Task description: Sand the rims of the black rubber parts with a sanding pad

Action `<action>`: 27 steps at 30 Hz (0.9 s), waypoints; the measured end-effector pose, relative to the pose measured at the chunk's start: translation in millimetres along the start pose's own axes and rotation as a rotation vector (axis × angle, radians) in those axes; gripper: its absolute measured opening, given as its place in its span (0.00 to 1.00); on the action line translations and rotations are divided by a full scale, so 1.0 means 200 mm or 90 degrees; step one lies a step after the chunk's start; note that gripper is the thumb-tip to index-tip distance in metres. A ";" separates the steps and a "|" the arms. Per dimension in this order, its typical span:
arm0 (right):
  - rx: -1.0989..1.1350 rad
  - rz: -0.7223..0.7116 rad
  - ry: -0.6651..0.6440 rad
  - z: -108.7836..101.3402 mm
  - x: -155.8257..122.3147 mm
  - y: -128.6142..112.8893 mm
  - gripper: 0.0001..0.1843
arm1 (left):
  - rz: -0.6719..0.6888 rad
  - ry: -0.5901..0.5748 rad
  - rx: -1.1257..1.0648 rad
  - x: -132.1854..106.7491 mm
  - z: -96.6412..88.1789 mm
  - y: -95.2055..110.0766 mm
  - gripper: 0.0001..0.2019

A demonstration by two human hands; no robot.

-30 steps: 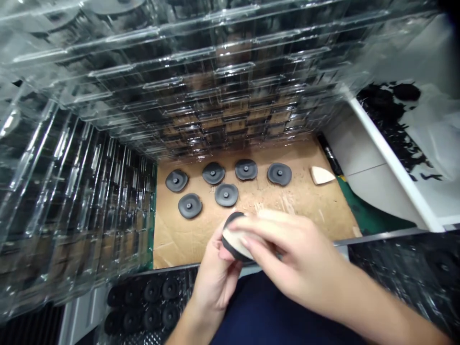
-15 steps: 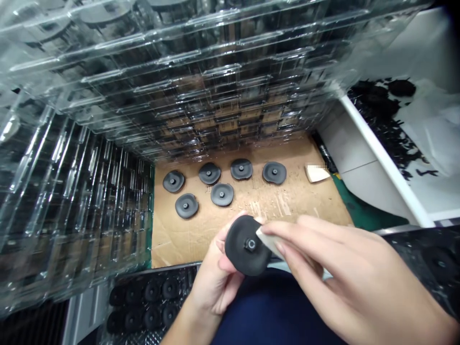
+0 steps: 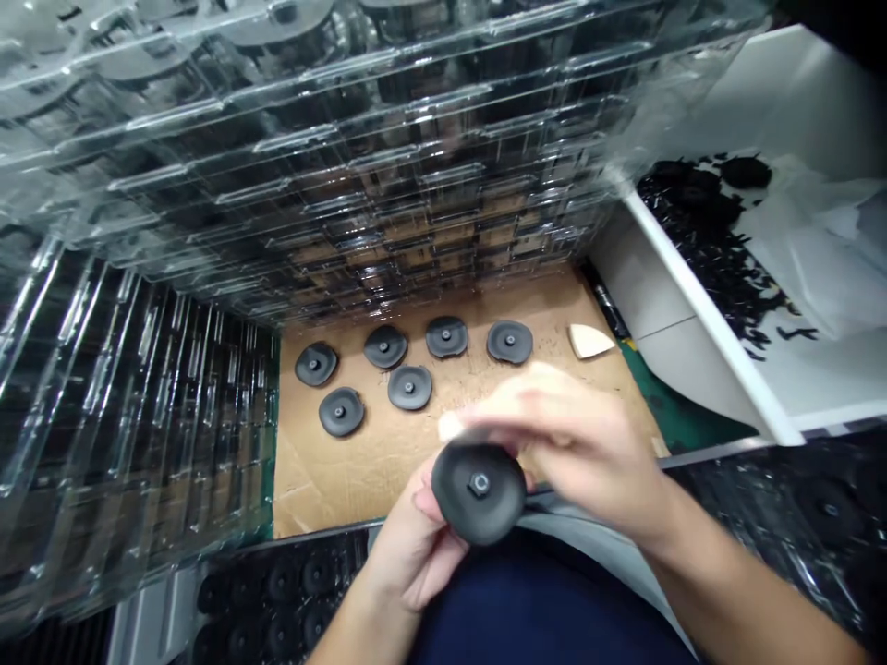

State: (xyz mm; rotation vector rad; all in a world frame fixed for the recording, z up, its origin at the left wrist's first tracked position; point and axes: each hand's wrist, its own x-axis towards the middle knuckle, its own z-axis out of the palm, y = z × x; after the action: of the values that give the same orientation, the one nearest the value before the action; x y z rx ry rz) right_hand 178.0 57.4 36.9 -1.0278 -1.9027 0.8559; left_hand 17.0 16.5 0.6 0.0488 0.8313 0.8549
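My left hand (image 3: pixel 414 545) is closed on a round black rubber disc (image 3: pixel 478 491) with a small metal hub at its centre, held upright over my lap. My right hand (image 3: pixel 575 441) is blurred by motion; it reaches over the disc's top edge with its fingers pinched together, and a pale tip (image 3: pixel 450 426) like a small wedge shows at their end. Several more black discs (image 3: pixel 408 386) lie in two rows on a sheet of brown cardboard (image 3: pixel 346 471) beyond my hands.
Stacks of clear plastic trays (image 3: pixel 346 139) wall in the back and the left side (image 3: pixel 125 416). A loose pale wedge (image 3: pixel 590 340) lies on the cardboard's right. A white bin with black scraps (image 3: pixel 721 249) stands right. Dark trays holding discs sit bottom left (image 3: pixel 291 586) and right (image 3: pixel 818 508).
The disc was turned from its pale side to its black hub side. My right hand swept from the disc's right edge up over its top, and the view shifted slightly.
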 end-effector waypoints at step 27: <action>-0.137 0.138 0.038 -0.01 -0.12 -0.09 0.11 | 0.203 0.072 0.057 -0.03 0.00 0.05 0.25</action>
State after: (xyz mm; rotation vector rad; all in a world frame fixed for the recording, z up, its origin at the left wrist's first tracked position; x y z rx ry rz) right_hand 182.7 28.0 45.7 -1.3947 -1.8863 0.7419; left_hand 9.4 19.6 7.9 0.2179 0.9842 1.1279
